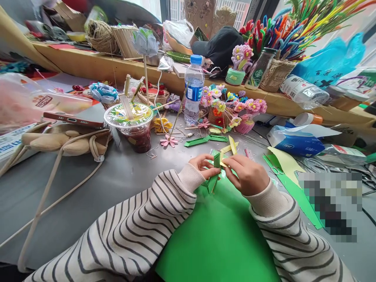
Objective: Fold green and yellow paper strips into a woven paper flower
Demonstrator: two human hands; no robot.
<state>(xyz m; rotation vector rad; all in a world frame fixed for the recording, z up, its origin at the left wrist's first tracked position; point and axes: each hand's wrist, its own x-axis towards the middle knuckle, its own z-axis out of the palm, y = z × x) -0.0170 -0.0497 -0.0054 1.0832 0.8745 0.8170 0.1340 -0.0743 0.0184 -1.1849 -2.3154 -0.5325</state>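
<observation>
both hands pinch a folded green paper strip [216, 172]: left hand [202, 162] clamped on its top, right hand [246, 174] beside, long axis running down toward the green sheet [217, 235].

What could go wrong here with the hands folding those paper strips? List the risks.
1. Both hands, left hand and right hand, pinch the small green strip by the fingertips; it could slip or crease crooked.
2. The lidded drink cup stands close by the left sleeve; an elbow swing might tip it.
3. Loose cut strips lie beyond the hands and could get brushed away.
</observation>
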